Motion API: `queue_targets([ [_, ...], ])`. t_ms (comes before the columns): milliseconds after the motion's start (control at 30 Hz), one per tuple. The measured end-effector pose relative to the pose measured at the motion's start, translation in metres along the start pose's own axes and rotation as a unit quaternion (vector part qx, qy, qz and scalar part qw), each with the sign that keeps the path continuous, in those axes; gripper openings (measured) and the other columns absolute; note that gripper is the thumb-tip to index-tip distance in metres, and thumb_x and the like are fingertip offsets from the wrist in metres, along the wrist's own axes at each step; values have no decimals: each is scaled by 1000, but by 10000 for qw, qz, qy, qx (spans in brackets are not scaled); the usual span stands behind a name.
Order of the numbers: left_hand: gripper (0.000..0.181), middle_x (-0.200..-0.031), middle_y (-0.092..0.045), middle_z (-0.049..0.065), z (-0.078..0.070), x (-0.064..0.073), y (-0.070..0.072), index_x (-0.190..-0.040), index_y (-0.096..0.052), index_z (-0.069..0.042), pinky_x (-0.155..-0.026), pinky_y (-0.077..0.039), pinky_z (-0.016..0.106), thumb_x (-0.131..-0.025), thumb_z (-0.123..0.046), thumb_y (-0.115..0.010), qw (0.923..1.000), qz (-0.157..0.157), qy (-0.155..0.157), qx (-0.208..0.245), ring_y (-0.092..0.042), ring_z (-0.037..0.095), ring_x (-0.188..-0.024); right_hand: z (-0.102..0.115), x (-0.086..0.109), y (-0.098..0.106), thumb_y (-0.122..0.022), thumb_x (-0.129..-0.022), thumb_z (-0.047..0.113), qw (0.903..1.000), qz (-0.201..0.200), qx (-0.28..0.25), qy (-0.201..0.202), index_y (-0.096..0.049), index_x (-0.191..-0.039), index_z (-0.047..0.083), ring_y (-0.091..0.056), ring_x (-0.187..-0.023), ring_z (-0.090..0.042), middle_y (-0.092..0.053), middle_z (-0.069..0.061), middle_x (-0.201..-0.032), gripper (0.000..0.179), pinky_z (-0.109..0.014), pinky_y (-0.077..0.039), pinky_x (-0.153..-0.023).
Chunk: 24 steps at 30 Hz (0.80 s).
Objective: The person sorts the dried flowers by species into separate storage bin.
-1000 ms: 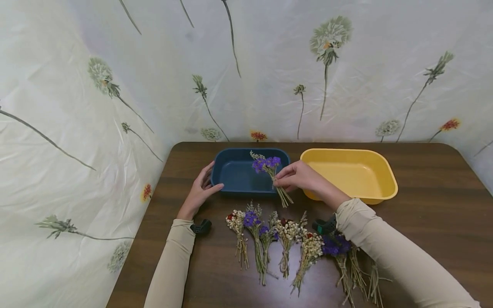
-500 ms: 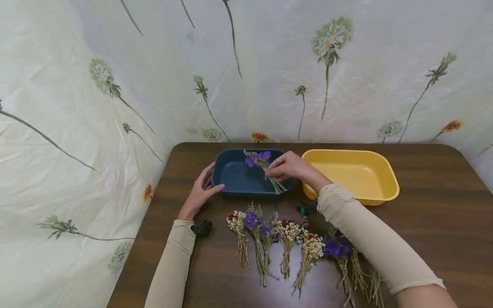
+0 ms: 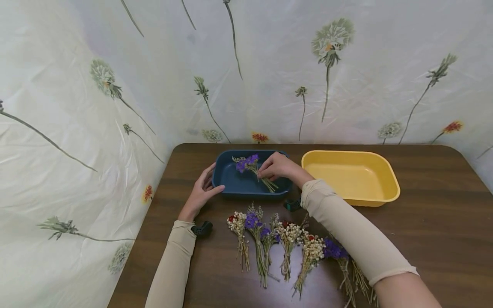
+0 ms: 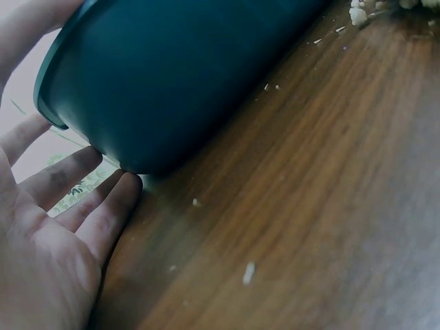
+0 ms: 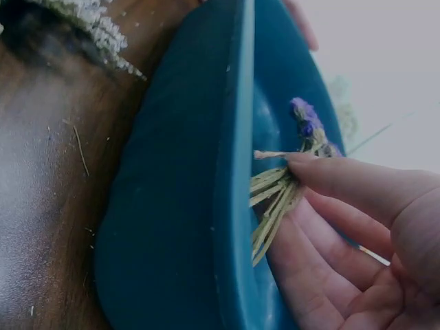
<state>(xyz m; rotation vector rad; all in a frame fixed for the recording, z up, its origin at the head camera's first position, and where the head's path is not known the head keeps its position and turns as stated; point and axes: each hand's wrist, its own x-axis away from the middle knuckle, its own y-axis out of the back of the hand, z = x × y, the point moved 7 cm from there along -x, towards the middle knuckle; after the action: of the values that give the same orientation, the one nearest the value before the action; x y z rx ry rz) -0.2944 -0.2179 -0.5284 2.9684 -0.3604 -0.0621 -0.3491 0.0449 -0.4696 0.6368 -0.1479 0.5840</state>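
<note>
In the head view, my right hand (image 3: 280, 166) pinches a small bunch of purple dried flowers (image 3: 247, 163) by its tied stems. The bunch is inside the outline of the dark blue bin (image 3: 230, 179), blooms pointing left. From the right wrist view, thumb and fingers close round the stems (image 5: 271, 192), just behind the bin's near wall (image 5: 179, 199). My left hand (image 3: 201, 191) rests against the bin's left end, thumb by the front corner. Its fairly straight fingers (image 4: 113, 210) touch the bin's outer wall (image 4: 158, 82) in the left wrist view.
A yellow bin (image 3: 354, 177) stands right of the blue one. Several dried flower bunches lie in a row in front, among them a white-and-red one (image 3: 239, 233) and a purple one (image 3: 334, 250) partly under my right sleeve (image 3: 354, 226). Bits of plant litter dot the wooden table (image 4: 309, 172).
My right hand has carried the purple flower bunch leftward and lower, from over the blue bin's right front edge into its outline. The left hand has stayed at the bin's left end.
</note>
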Motion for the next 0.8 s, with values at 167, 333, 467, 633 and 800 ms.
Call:
queue_targets([
  [167, 79, -169, -30, 7, -1, 0, -1, -162, -30, -36, -123, -35, 54, -98, -21, -73, 10000, 55, -19, 35, -34, 31, -155, 0, -5, -6, -76, -94, 17, 9997, 87, 192, -81, -81, -110, 3, -75, -85, -19, -77, -17, -115, 21, -35, -64, -80],
  [333, 77, -169, -32, 7, -1, 0, 0, -162, -31, -36, -124, -33, 56, -98, -21, -72, 10000, 53, 21, 43, -34, 31, -156, -3, -9, -12, -76, -94, 16, 9994, 161, 295, -128, -81, -107, 3, -76, -87, -20, -75, -17, -118, 19, -35, -64, -80],
  [467, 78, -167, -34, 6, -1, 1, 0, -161, -32, -39, -124, -33, 56, -97, -22, -74, 10000, 12, 50, 10, -35, 31, -155, -7, -11, -17, -76, -94, 16, 9990, 181, 387, -160, -81, -105, 3, -77, -87, -22, -76, -16, -115, 18, -35, -64, -79],
  [633, 78, -167, -34, 7, -2, 0, 0, -161, -33, -39, -123, -34, 57, -97, -22, -74, 10000, 19, 28, 16, -36, 32, -155, -9, -10, -20, -75, -95, 15, 9984, 136, 517, -195, -81, -104, 2, -77, -87, -22, -77, -16, -112, 17, -35, -64, -78],
  [800, 78, -167, -34, 8, -1, -1, 0, -161, -32, -37, -123, -34, 57, -97, -20, -74, 10000, 17, -8, 23, -36, 32, -154, -6, -8, -22, -75, -94, 13, 9980, 59, 602, -181, -81, -103, 2, -77, -87, -24, -77, -16, -110, 16, -36, -64, -78],
])
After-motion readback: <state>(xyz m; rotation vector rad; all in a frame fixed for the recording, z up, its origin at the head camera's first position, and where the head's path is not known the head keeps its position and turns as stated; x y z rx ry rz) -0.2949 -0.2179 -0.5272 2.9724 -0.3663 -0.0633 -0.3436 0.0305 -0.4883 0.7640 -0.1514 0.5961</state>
